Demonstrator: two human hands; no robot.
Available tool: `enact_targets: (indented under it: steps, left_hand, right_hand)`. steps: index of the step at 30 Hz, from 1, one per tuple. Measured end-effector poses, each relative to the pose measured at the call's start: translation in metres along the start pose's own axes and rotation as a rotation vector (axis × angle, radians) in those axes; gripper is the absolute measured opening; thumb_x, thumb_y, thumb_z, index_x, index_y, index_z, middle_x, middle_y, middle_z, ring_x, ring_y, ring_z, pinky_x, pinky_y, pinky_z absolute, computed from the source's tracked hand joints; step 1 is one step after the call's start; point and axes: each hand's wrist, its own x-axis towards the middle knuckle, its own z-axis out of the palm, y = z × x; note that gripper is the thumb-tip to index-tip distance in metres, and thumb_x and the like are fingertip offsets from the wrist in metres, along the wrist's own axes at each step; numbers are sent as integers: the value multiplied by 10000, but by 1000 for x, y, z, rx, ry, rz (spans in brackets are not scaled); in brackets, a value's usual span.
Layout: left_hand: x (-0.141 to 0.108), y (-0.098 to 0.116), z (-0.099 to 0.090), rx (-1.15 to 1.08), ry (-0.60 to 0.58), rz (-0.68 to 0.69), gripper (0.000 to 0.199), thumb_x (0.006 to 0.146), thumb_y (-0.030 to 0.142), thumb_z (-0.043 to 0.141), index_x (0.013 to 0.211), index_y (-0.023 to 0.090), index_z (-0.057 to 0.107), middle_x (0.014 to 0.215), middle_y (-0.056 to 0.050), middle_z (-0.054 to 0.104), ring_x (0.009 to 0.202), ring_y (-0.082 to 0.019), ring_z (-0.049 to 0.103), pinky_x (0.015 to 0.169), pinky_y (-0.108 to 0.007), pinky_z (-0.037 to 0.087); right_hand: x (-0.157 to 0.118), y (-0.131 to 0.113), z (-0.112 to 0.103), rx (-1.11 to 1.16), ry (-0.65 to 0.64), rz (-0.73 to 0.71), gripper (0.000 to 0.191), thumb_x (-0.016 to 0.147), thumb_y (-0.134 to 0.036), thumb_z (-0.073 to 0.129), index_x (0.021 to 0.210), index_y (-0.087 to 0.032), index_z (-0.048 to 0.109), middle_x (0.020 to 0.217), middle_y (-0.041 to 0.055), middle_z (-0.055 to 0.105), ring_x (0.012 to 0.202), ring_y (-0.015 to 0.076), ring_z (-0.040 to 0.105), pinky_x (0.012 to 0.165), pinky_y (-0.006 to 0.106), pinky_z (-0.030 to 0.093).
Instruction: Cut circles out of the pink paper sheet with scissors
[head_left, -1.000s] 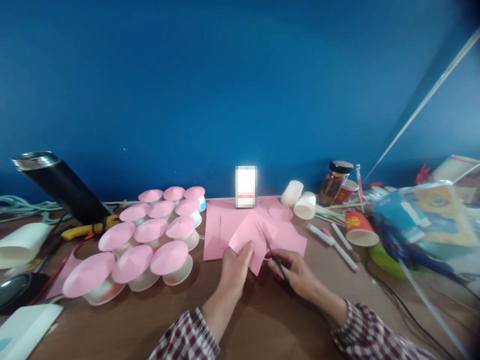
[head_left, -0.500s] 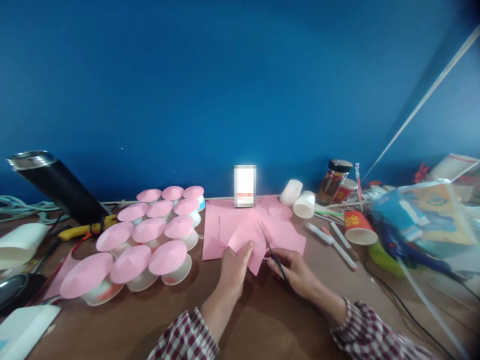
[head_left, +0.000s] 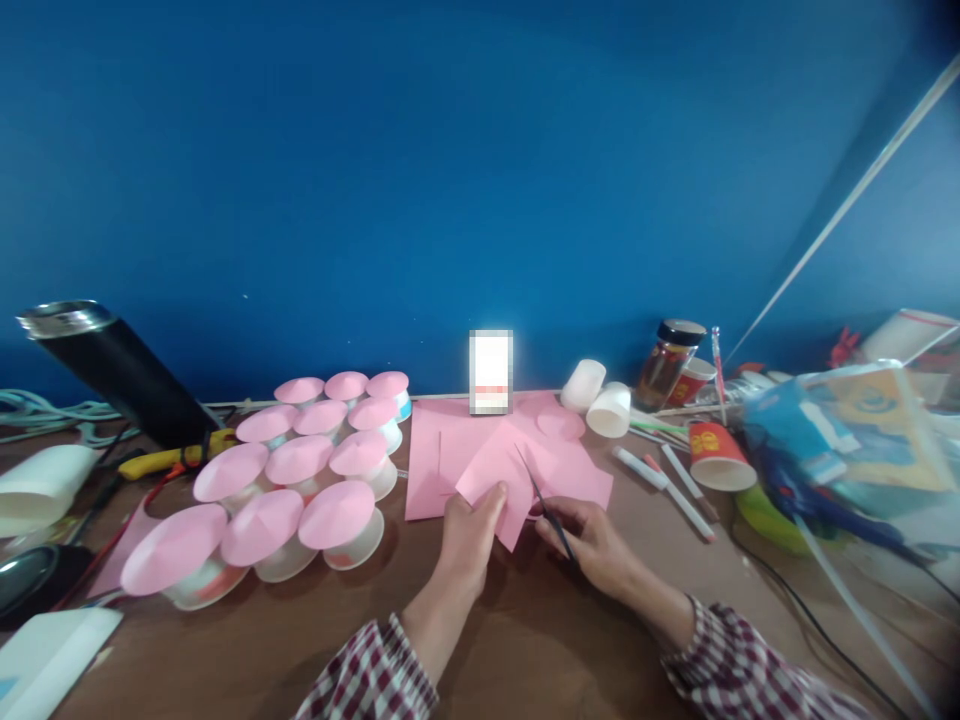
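The left hand (head_left: 466,540) is pinching a pink sheet (head_left: 495,468). At its four o'clock, the right hand (head_left: 592,540) is gripping scissors (head_left: 553,524); pink-topped cups (head_left: 298,460) are standing at nine.

We can pass over the worktop (head_left: 529,655) between our forearms (head_left: 448,612); scissors (head_left: 553,524) block the far side, pink-topped cups (head_left: 262,528) left, markers (head_left: 681,503) right.

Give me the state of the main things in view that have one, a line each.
Bare left hand: gripping the pink paper sheet.
Bare right hand: gripping the dark, slender scissors.
Scissors: one blade over the sheet; opening unclear.
Twelve pink paper cones: set on paper cups.
Brown, cylindrical jar: black lid on.
White, stick-shaped markers: lying on the brown table.
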Motion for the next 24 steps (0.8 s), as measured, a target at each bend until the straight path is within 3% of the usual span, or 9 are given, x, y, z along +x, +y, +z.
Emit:
enact_targets:
  steps: [12, 24]
  left_hand:
    - [4, -5, 0, 43, -21, 61, 319, 676, 415, 692, 678, 99, 646, 580, -45, 628, 541, -158, 569, 495, -251, 437]
    - [4, -3, -1, 2, -37, 65, 334, 669, 411, 702, 735, 85, 667, 643, -74, 655, 596, -170, 586, 549, -260, 458]
  right_hand:
    - [0, 1, -1, 10, -18, 9, 434, 805, -482, 611, 998, -99, 679, 553, -19, 506, 493, 99, 430, 449, 199, 365]
    - [-1, 0, 0, 11, -27, -4, 369, 827, -451, 594, 955, -112, 664, 556, -26, 497, 492, 98, 434, 459, 203, 352]
